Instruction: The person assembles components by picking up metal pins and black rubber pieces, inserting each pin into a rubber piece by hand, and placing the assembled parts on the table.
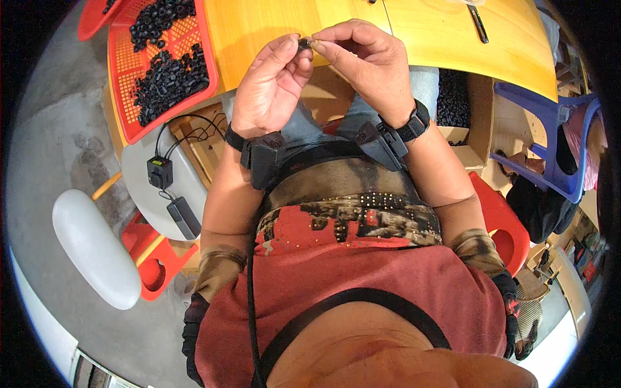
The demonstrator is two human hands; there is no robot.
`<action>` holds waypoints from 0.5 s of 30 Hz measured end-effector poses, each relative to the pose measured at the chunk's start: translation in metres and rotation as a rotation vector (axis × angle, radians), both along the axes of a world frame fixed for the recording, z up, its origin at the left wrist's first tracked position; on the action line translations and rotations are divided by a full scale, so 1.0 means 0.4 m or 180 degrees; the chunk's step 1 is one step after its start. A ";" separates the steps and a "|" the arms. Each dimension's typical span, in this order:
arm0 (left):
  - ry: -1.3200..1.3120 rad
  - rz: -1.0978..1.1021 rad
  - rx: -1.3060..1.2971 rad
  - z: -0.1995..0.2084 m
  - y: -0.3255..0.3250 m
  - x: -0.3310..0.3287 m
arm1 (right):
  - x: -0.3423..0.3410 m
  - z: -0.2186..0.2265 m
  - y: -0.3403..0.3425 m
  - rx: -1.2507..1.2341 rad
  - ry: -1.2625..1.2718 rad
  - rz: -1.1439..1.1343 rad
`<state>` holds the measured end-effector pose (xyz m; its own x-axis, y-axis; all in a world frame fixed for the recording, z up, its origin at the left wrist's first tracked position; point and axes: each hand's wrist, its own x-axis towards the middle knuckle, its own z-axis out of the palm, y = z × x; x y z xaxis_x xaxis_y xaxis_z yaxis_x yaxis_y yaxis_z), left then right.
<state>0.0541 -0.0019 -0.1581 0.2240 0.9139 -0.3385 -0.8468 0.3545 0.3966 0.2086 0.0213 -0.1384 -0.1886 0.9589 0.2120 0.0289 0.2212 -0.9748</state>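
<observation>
Between my two hands, just over the near edge of the yellow table [252,26], is a small black part [304,44]. My left hand [275,81] pinches it between thumb and fingertips, palm turned up. From the other side, my right hand [369,61] closes thumb and forefinger at the part's right end. Something small and pale shows at the right fingertips, too small to name. To the left of my hands, an orange-red plastic basket [120,90] holds two heaps of small black parts [171,84].
Under the table's right side stands a cardboard box [480,119] with many black pieces. A black pen-like tool [478,24] lies on the table. A blue plastic stool [556,149] is at right. Left are a grey chair [97,249] and a small black device [160,172] with cables.
</observation>
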 end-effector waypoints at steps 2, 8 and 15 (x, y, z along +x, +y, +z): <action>-0.0090 -0.0028 0.0022 -0.003 0.005 -0.001 | 0.000 0.001 0.003 0.0157 -0.0183 -0.0035; -0.0011 -0.0057 0.0111 -0.010 0.005 0.002 | -0.002 0.007 0.006 0.0177 -0.0147 -0.0054; -0.0031 -0.0157 0.0123 -0.012 0.005 0.005 | -0.006 0.020 0.010 0.0305 -0.0329 -0.0012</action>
<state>0.0563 -0.0001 -0.1630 0.2721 0.9141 -0.3007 -0.8326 0.3804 0.4027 0.2063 0.0251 -0.1305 -0.2105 0.9359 0.2823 0.1290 0.3129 -0.9410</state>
